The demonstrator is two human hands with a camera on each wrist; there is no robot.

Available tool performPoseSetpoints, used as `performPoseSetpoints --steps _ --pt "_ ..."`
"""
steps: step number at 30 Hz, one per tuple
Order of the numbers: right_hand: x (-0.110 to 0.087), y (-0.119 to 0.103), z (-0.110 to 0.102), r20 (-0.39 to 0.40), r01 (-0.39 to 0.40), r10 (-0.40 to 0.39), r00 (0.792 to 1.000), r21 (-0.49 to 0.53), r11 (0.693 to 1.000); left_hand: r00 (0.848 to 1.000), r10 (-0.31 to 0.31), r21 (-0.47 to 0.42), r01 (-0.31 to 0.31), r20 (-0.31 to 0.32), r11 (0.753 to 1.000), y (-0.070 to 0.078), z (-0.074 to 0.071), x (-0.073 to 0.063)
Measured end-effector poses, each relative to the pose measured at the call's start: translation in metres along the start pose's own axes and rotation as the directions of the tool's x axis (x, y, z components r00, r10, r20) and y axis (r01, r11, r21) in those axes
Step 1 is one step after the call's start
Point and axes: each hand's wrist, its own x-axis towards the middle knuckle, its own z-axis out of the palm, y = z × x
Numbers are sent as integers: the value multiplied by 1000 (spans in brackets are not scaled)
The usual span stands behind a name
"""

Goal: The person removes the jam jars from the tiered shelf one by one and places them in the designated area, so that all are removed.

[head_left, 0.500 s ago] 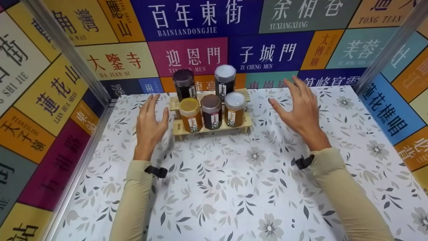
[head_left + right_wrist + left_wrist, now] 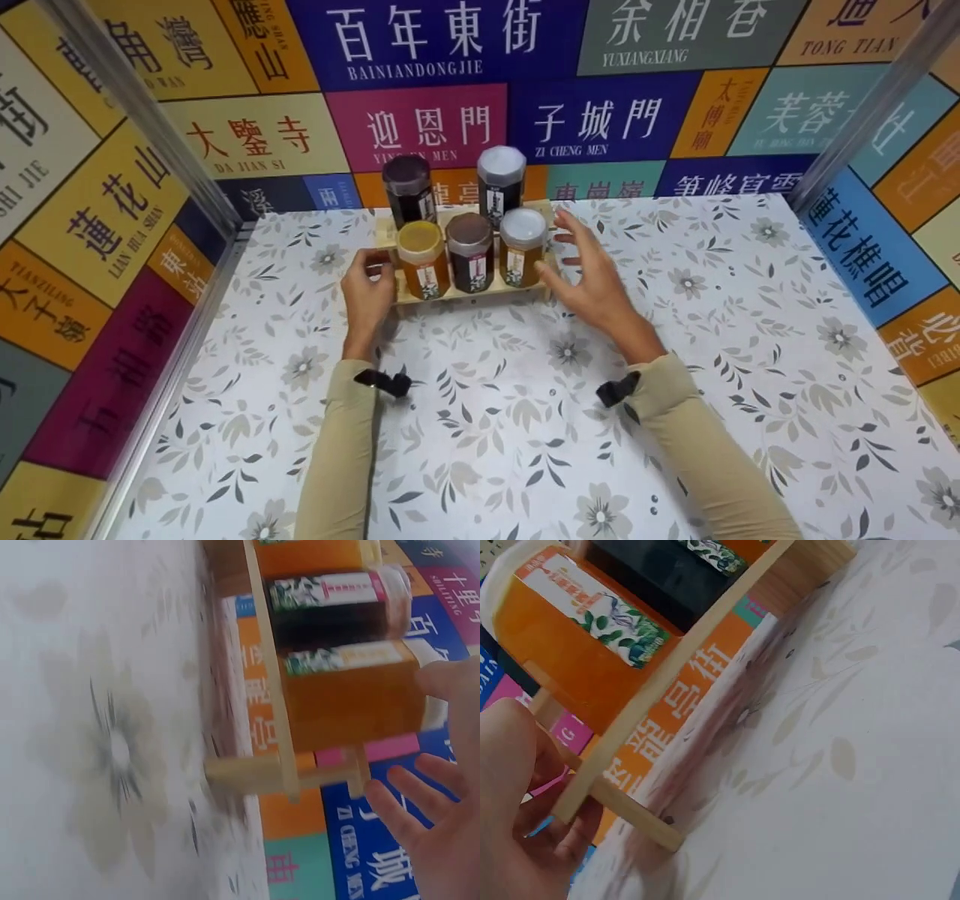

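A two-tier wooden rack [image 2: 385, 226] stands near the back of the table. Its front tier bears an amber jar with a yellow lid [image 2: 424, 264], a dark jar with a brown lid [image 2: 471, 264] and an amber jar with a white lid [image 2: 517, 261]. Behind them are a dark purple-lidded jar [image 2: 409, 191] and a dark white-lidded jar [image 2: 500, 184]. My left hand [image 2: 367, 296] grips the rack's left end, fingers curled beneath, as the left wrist view shows. My right hand [image 2: 594, 283] is beside the right end, fingers spread, thumb close to the white-lidded amber jar.
A white tablecloth [image 2: 480, 427] with grey leaves and flowers covers the table. Right behind the rack rises a wall [image 2: 420, 124] of coloured panels with Chinese lettering. Similar panels and metal posts [image 2: 154, 112] bound both sides.
Both hands have moved inward to the rack's ends. My left hand has curled its fingers onto the left end; my right hand has come left, close to the right end.
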Motion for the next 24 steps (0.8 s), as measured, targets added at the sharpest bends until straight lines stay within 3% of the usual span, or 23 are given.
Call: performPoseSetpoints --steps 5,12,19,24 --pt "1 -4 21 31 10 -11 999 37 999 999 -32 -78 34 26 996 -11 3 -3" --pt "2 -2 34 12 -43 43 999 34 998 994 -17 -258 43 105 965 -22 1 -4" --pt "5 2 42 -64 -46 46 997 8 999 993 -11 -274 43 116 961 -24 0 -2" --pt "5 5 39 -58 -68 71 996 59 996 995 -15 -263 41 101 964 -24 0 -1"
